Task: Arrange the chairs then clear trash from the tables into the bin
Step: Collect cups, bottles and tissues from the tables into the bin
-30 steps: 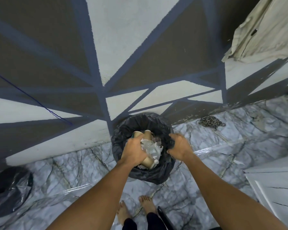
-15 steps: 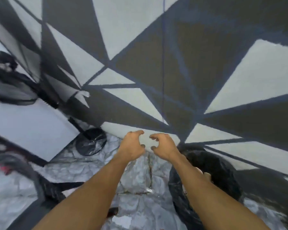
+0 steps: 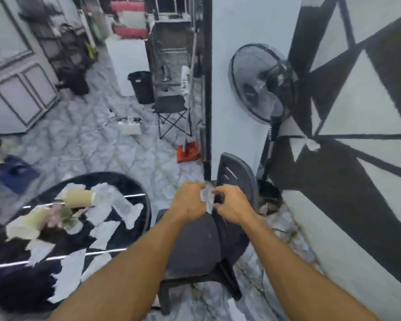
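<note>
My left hand and my right hand meet in front of me, fingers closed on a small white scrap pinched between them. Below them stands a dark plastic chair, its back toward the wall. To the left is a round black table littered with torn white paper and tipped paper cups. The lined bin I stood over is out of view. The frame is blurred.
A black standing fan stands by the painted wall at right. Farther off are a black bin, a folding chair, an orange dustpan and a white cabinet. Marble-pattern floor lies between.
My view has swung left, away from the lined bin and wall, to the table and chair. The cups and wrappers my left hand held went into the bin; both hands now meet on a scrap.
</note>
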Demonstrator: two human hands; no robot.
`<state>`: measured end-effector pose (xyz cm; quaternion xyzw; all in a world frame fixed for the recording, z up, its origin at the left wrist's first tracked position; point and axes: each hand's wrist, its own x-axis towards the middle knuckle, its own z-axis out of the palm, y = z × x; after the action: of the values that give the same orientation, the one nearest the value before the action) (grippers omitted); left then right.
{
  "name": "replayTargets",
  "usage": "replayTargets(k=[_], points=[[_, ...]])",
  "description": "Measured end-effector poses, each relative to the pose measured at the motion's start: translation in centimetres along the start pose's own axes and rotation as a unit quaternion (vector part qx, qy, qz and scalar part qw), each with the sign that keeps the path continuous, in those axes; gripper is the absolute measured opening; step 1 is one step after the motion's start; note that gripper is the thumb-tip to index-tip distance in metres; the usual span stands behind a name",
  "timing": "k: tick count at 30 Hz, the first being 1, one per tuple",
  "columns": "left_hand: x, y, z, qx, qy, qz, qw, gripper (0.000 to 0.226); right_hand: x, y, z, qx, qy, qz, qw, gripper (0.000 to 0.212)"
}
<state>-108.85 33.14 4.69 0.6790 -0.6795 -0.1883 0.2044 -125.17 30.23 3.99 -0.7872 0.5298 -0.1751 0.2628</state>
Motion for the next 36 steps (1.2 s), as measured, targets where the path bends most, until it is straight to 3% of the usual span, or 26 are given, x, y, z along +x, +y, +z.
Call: replayTargets(k=[2, 7, 14, 17, 20, 25, 33, 36], points=[[-1.7, -5.0, -2.7, -0.017, 0.027, -0.066, 0.997, 0.053, 2.1, -4.3, 3.7, -0.003, -0.056, -0.034, 0.998, 0.045], [-6.8, -15.0, -8.0, -0.032, 0.105, -0.191, 0.975, 0.036, 6.1, -13.6, 11.9, -0.039, -0.153, -0.127, 0.979, 0.043], [-12.2, -24.9, -11.2, -0.020, 0.148, -0.332, 0.931, 0.042, 10.3, -21.4, 20.8, -0.038, -0.204, -0.168, 0.964, 0.036], [-10.9, -27.9, -11.5, -0.017, 0.159, -0.360, 0.919, 0.038, 13.1, -22.2, 23.7, -0.031, -0.200, -0.152, 0.967, 0.040], [-7.4, -30.3, -11.3, -0.040, 0.155, -0.380, 0.911, 0.050, 16.8, -22.2, 26.0, -0.033, -0.196, -0.137, 0.970, 0.048], [0.0, -34.1, -10.1, -0.023, 0.125, -0.386, 0.914, 0.071, 22.9, -20.9, 29.4, -0.066, -0.217, -0.105, 0.968, 0.032], [7.1, -41.4, -10.0, 0.088, 0.100, -0.458, 0.879, 0.107, 28.3, -19.8, 35.1, -0.082, -0.249, -0.052, 0.964, 0.081], [8.5, -42.8, -9.7, 0.092, 0.083, -0.502, 0.856, 0.116, 29.0, -19.6, 36.5, -0.078, -0.247, -0.036, 0.965, 0.080]])
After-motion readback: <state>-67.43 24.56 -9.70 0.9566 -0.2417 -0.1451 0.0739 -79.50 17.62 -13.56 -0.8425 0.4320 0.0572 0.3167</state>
